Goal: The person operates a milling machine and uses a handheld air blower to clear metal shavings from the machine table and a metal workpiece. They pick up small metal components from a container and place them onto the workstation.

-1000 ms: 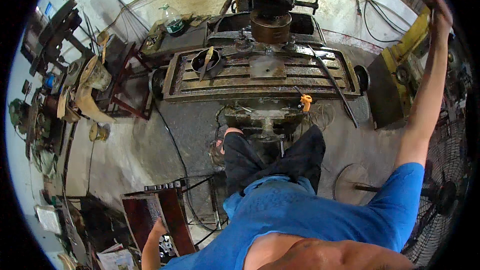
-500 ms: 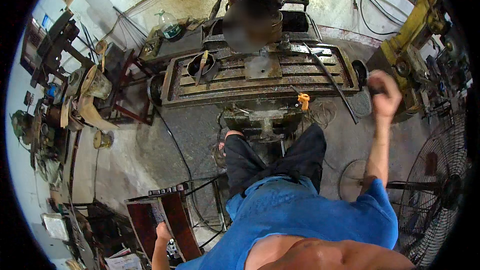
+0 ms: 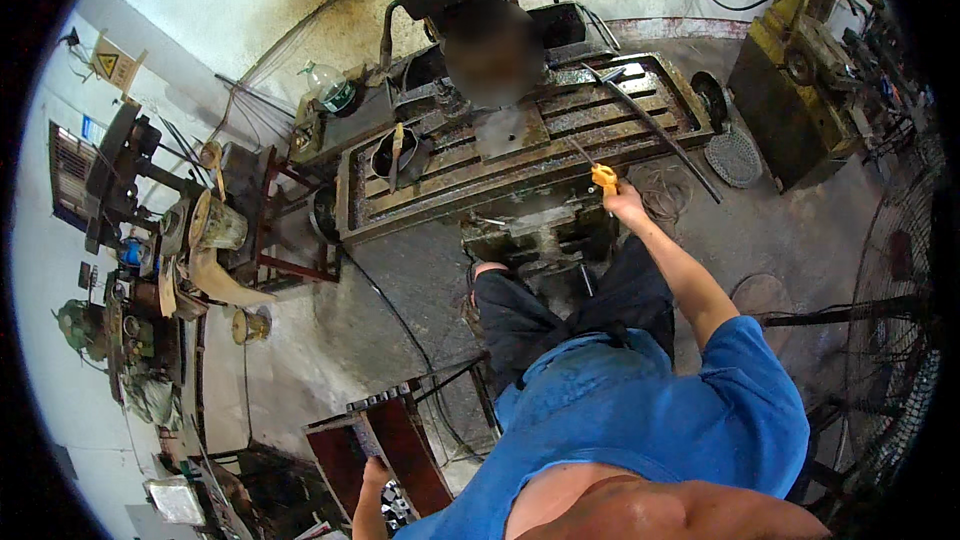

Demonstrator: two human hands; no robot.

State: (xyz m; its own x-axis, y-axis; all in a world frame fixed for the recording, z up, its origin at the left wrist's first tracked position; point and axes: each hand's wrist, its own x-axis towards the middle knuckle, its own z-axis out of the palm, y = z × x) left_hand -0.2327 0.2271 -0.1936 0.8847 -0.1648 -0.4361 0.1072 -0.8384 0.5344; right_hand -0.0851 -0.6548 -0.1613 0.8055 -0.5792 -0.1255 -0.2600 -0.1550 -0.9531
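My right hand (image 3: 622, 203) is closed round the grip of an orange air blow gun (image 3: 603, 178). Its thin nozzle points up and left over the front edge of the machine table (image 3: 370, 230). At the lower left, my left hand (image 3: 375, 473) reaches into a dark red tray (image 3: 425, 450) beside small shiny metal parts (image 3: 397, 502). Its fingers are mostly hidden, so I cannot make out a hold. On the slotted table stand a round pot (image 3: 413, 152) with a brush (image 3: 397, 145) laid across it. A long metal bar (image 3: 660, 135) lies across the table's right end.
A floor fan (image 3: 890, 310) stands at the right, near a yellow-green machine (image 3: 790, 70). At the left are a bucket (image 3: 218, 223) and cluttered benches. A black cable (image 3: 395, 310) crosses the floor. Behind the table rests a large clear bottle (image 3: 330, 90).
My right hand has left the handwheel at the table's right end and taken hold of the blow gun at its front. My left hand stays at the tray. The whole view has tilted.
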